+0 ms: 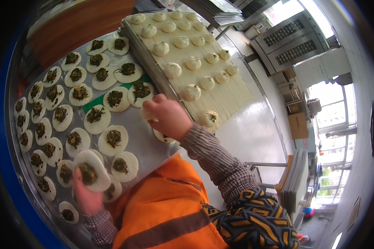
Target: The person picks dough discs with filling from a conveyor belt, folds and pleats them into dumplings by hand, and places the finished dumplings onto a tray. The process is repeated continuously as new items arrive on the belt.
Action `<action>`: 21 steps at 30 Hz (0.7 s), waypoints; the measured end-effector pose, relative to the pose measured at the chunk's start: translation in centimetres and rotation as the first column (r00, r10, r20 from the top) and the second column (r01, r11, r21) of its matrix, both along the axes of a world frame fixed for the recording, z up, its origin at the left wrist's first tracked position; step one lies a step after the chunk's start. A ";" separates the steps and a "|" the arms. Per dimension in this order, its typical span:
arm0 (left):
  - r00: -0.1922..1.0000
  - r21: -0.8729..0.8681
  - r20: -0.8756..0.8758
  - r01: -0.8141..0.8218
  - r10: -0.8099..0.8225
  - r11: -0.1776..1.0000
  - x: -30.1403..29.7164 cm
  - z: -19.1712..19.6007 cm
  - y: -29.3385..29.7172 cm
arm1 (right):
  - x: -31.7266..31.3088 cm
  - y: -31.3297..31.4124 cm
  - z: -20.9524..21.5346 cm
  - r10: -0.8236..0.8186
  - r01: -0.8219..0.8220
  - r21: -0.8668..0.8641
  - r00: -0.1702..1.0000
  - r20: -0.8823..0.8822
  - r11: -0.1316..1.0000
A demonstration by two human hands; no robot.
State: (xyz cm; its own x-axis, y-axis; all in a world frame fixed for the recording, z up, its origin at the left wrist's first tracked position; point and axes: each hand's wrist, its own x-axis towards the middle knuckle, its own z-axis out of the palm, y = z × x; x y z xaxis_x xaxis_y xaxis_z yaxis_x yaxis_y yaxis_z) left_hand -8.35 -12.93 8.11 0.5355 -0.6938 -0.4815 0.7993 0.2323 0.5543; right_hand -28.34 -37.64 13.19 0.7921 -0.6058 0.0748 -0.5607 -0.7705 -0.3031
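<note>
My left hand (86, 195) holds a dough round (102, 182) from its outer edge, tilted up, with dark green chopped filling in its middle. It is raised over other filled dough rounds at the near left of the table. My right hand (169, 117) is closed above the table's right part, fingers bent together. Something pale shows at its fingertips, mostly hidden. Beneath that wrist another filled round (164, 136) peeks out. Beyond these fingers lies a dough round with filling (140, 93). Many more flat, filled rounds (114, 139) cover the metal table.
Right of the table, a tray (237, 97) lined with pale cloth carries rows of pleated buns (191, 92); one bun (208, 118) sits at its near corner. A green strip (96, 102) lies under some rounds. Stacked trays (294, 178) stand on a rack at right.
</note>
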 end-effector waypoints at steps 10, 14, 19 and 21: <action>0.864 0.177 0.365 0.301 -0.347 0.937 -3.9 0.1 -2.9 | -18.6 -4.5 4.1 -0.538 0.542 -0.071 0.840 0.064 0.837; 0.932 0.002 0.056 0.358 -0.358 0.934 -4.9 1.7 -3.9 | -20.2 -4.5 2.3 -0.558 0.554 0.068 0.818 0.143 0.830; 0.927 -0.075 0.026 0.374 -0.373 0.924 -5.9 2.5 -4.4 | -15.9 0.3 6.0 -0.544 0.581 0.020 0.748 0.381 0.813; 0.914 -0.083 0.058 0.405 -0.402 0.910 -5.8 2.4 -4.4 | -10.9 2.9 4.8 -0.335 0.162 0.373 0.819 0.466 0.914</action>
